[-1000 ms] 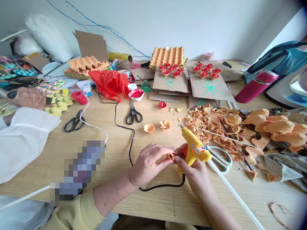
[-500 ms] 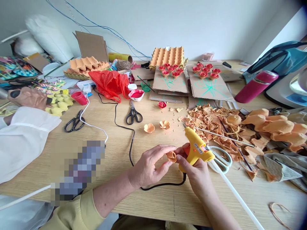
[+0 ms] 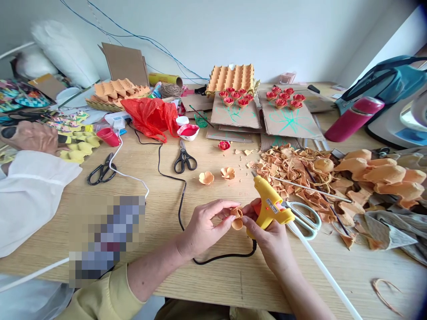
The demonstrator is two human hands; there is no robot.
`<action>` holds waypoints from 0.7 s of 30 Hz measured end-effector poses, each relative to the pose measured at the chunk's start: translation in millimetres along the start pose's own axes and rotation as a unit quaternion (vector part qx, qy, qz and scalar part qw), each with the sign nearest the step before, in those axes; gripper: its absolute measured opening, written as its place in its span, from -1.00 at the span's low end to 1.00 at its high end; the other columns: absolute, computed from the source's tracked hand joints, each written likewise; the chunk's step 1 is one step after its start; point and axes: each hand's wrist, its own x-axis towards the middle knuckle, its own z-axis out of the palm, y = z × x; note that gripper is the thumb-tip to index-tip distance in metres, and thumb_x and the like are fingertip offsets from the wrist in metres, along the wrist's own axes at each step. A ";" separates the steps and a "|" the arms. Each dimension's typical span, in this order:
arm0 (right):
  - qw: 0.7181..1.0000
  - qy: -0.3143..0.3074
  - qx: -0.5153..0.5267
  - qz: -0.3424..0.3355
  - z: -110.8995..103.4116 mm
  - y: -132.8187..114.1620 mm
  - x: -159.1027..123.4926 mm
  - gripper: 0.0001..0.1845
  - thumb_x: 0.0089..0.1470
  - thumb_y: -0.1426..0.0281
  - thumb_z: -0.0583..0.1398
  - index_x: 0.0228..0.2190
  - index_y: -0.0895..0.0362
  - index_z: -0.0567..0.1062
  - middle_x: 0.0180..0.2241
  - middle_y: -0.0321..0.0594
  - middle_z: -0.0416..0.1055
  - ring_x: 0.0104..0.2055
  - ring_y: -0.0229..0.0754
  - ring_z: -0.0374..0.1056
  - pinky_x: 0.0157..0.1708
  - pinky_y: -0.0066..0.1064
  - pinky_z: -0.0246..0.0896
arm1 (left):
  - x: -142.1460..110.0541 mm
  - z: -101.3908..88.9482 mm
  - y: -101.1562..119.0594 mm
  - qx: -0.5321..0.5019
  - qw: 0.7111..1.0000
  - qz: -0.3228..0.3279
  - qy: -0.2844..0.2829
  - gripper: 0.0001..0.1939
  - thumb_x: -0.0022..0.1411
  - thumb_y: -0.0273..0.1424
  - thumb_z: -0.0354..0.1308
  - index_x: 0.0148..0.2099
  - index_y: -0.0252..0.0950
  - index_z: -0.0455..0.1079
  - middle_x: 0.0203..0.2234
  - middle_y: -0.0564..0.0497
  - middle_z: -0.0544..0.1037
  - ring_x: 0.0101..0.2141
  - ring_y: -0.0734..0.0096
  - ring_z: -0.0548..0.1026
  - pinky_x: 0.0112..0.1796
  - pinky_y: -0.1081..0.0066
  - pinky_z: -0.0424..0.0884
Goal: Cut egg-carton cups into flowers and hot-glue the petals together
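Over the table (image 3: 160,195), we are pinching the orange cardboard flower (image 3: 237,218) between our left fingers (image 3: 224,226) and right fingers (image 3: 248,221), nearly closed, our right hand (image 3: 271,238) also gripping the yellow glue gun (image 3: 267,202).

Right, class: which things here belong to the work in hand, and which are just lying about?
Belong, it seems:
yellow glue gun, in the right hand
curled orange piece, at the left hand's fingertips
petalled orange cups

Apparently lying about:
pink flask
teal bag
ball of twine
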 end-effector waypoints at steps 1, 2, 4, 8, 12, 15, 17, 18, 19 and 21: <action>1.000 0.000 -0.007 -0.003 0.0 0.5 0.1 -0.79 0.06 0.28 0.34 -0.29 0.01 0.43 -0.34 -0.32 0.41 -0.30 -0.19 0.37 -0.32 -0.34 0.32 | -0.1 0.3 -0.2 -0.009 1.000 -0.006 0.000 -0.75 0.27 -0.56 0.19 0.00 -0.29 0.46 -0.21 -0.05 0.67 -0.31 0.43 0.66 -0.24 0.47 0.63; 1.000 0.002 -0.013 -0.006 0.1 0.8 0.2 -0.79 0.07 0.28 0.34 -0.29 0.02 0.42 -0.34 -0.32 0.40 -0.31 -0.19 0.36 -0.33 -0.35 0.31 | -0.1 0.5 -0.3 -0.017 1.000 -0.010 0.002 -0.76 0.27 -0.55 0.20 -0.01 -0.30 0.47 -0.21 -0.06 0.67 -0.30 0.42 0.66 -0.23 0.47 0.64; 1.000 0.003 -0.023 -0.011 0.4 1.1 0.3 -0.80 0.08 0.29 0.32 -0.29 0.02 0.42 -0.34 -0.32 0.39 -0.31 -0.20 0.35 -0.33 -0.36 0.30 | 0.2 0.9 0.0 -0.031 0.999 -0.015 0.004 -0.78 0.27 -0.53 0.22 -0.03 -0.31 0.48 -0.20 -0.07 0.67 -0.30 0.41 0.67 -0.22 0.46 0.64; 0.999 0.003 -0.035 -0.016 1.4 0.1 -0.2 -0.82 0.11 0.28 0.31 -0.29 0.02 0.40 -0.35 -0.32 0.38 -0.32 -0.21 0.34 -0.34 -0.37 0.30 | 0.9 1.2 1.0 -0.050 0.998 -0.026 0.003 -0.79 0.26 -0.54 0.24 -0.05 -0.31 0.50 -0.20 -0.07 0.67 -0.27 0.40 0.68 -0.20 0.47 0.64; 0.999 0.010 -0.047 -0.015 2.3 -1.7 -0.2 -0.80 0.10 0.27 0.31 -0.30 0.02 0.40 -0.37 -0.33 0.39 -0.35 -0.21 0.34 -0.36 -0.37 0.29 | 1.4 1.3 1.5 -0.058 0.998 -0.031 0.000 -0.80 0.27 -0.52 0.23 -0.04 -0.31 0.50 -0.19 -0.07 0.68 -0.25 0.37 0.68 -0.19 0.44 0.65; 0.999 0.015 -0.037 -0.009 1.7 -1.7 0.2 -0.77 0.07 0.27 0.33 -0.28 0.02 0.39 -0.34 -0.32 0.41 -0.33 -0.20 0.35 -0.35 -0.36 0.29 | 2.2 0.9 2.6 -0.062 0.997 -0.042 0.001 -0.80 0.28 -0.51 0.21 -0.04 -0.31 0.49 -0.21 -0.07 0.68 -0.26 0.36 0.68 -0.19 0.43 0.65; 0.999 0.013 -0.035 -0.007 1.0 -1.2 0.4 -0.75 0.06 0.26 0.33 -0.28 0.02 0.39 -0.34 -0.32 0.42 -0.32 -0.19 0.36 -0.35 -0.36 0.29 | 2.8 0.4 3.6 -0.062 0.997 -0.045 0.003 -0.80 0.28 -0.51 0.21 -0.04 -0.31 0.48 -0.21 -0.07 0.67 -0.26 0.36 0.68 -0.18 0.43 0.65; 0.999 0.011 -0.036 -0.007 0.7 -1.0 0.5 -0.75 0.06 0.26 0.33 -0.28 0.02 0.39 -0.34 -0.31 0.41 -0.32 -0.18 0.36 -0.35 -0.35 0.29 | 3.0 0.3 4.0 -0.062 0.997 -0.045 0.003 -0.80 0.28 -0.52 0.21 -0.04 -0.31 0.48 -0.22 -0.07 0.67 -0.26 0.37 0.68 -0.18 0.43 0.65; 0.999 0.010 -0.039 -0.007 0.7 -0.9 0.4 -0.75 0.06 0.25 0.33 -0.28 0.02 0.39 -0.34 -0.31 0.41 -0.32 -0.18 0.35 -0.35 -0.35 0.29 | 3.0 0.2 4.2 -0.061 0.997 -0.044 0.002 -0.80 0.27 -0.52 0.21 -0.05 -0.31 0.48 -0.22 -0.06 0.67 -0.26 0.37 0.68 -0.18 0.43 0.65; 0.999 0.009 -0.045 -0.010 1.1 -1.2 0.3 -0.77 0.08 0.25 0.33 -0.28 0.02 0.39 -0.35 -0.31 0.41 -0.33 -0.18 0.34 -0.36 -0.35 0.29 | 2.7 0.5 4.2 -0.056 0.998 -0.042 0.001 -0.80 0.27 -0.53 0.22 -0.05 -0.31 0.49 -0.22 -0.06 0.67 -0.27 0.38 0.68 -0.18 0.44 0.65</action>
